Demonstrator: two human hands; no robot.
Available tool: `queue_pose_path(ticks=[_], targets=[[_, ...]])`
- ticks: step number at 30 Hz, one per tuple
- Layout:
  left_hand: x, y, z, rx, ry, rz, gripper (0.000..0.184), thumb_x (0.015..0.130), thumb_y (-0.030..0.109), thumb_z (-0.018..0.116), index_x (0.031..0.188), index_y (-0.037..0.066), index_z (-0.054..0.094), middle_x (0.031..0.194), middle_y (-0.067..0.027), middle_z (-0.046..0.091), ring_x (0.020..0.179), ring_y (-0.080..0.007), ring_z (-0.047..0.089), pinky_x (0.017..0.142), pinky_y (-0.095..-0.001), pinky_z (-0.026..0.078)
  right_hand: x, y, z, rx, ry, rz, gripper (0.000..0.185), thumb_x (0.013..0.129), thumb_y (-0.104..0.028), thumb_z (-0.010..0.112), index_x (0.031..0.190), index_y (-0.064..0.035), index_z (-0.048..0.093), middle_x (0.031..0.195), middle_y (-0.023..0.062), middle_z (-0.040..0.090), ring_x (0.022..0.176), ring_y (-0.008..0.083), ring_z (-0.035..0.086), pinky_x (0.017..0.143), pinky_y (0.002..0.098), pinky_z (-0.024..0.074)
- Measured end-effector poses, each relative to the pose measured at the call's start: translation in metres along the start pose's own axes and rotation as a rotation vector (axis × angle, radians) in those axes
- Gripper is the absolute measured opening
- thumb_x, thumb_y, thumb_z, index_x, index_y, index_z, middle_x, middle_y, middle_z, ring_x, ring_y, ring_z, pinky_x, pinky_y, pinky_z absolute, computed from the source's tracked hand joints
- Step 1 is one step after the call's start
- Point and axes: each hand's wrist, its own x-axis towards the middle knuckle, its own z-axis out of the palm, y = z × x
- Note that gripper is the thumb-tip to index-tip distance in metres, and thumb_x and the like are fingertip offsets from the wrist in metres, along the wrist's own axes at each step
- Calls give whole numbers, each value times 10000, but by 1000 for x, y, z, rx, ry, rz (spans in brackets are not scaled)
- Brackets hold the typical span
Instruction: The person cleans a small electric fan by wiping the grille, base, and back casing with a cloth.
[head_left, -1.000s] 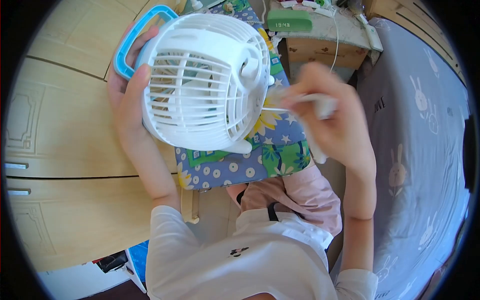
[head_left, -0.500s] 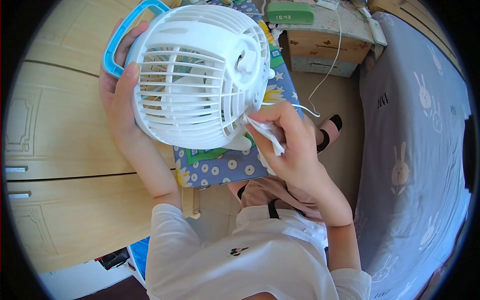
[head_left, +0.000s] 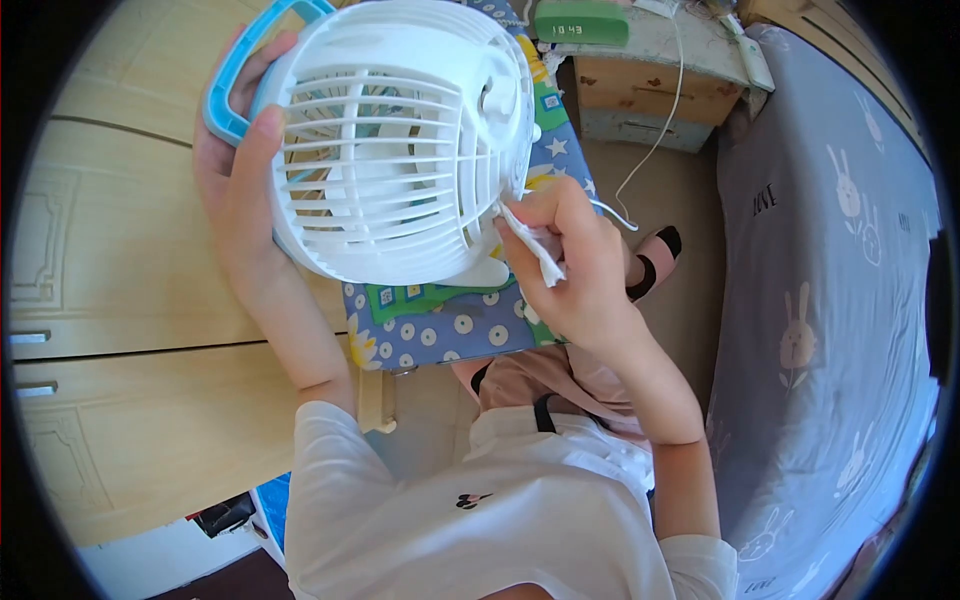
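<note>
A white fan (head_left: 400, 150) with a round slatted housing is tilted above a table with a patterned blue cover (head_left: 430, 328). My left hand (head_left: 245, 150) grips its left side, fingers through the light blue handle (head_left: 232, 82) and thumb on the rim. My right hand (head_left: 580, 260) pinches a crumpled white cloth or tissue (head_left: 540, 250) against the housing's lower right, by the slats. A white cord (head_left: 615, 212) comes out from behind the right hand. The right fingertips are partly hidden by the cloth.
Pale wooden cabinets (head_left: 130, 240) stand on the left. At the back right, a small drawer unit (head_left: 650, 90) carries a green digital clock (head_left: 582, 24). A bed with a grey rabbit-print cover (head_left: 800, 300) is on the right. My foot (head_left: 657, 262) rests on the floor between.
My right hand has come from the right, away from the fan, to its lower right side with the cloth. The fan and left hand have shifted slightly left and up.
</note>
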Motion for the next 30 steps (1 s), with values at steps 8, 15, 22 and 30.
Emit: queue_pose_path(ticks=[8, 15, 22, 30], targets=[[3, -1, -4, 35, -3, -17, 597, 805, 118, 594, 1320, -82, 369, 1268, -202, 509, 1146, -228, 518, 980, -330, 408, 41, -23, -51, -238, -456, 9, 160, 764, -44, 642, 802, -15, 490, 650, 126, 538, 592, 229, 546, 522, 311, 419], [10, -12, -17, -16, -72, -25, 633, 791, 169, 604, 1323, -80, 367, 1275, -210, 496, 1138, -245, 528, 953, -345, 445, -13, 3, -25, -27, -186, 87, 202, 781, 45, 651, 946, -10, 549, 863, 87, 650, 786, 112, 647, 656, 214, 490], [8, -13, -16, -35, -79, -11, 629, 793, 178, 601, 1315, -89, 371, 1289, -234, 470, 1143, -272, 524, 950, -367, 453, -15, 17, -6, -126, -73, -54, 238, 757, 13, 688, 963, -15, 572, 823, 96, 647, 742, 204, 658, 611, 272, 489], [6, -13, -18, -15, -80, -22, 635, 791, 180, 610, 1315, -89, 373, 1292, -238, 467, 1152, -270, 516, 967, -365, 435, 0, 8, -16, -352, -270, -128, 254, 683, 25, 698, 887, -19, 553, 748, 105, 618, 670, 275, 621, 562, 333, 470]])
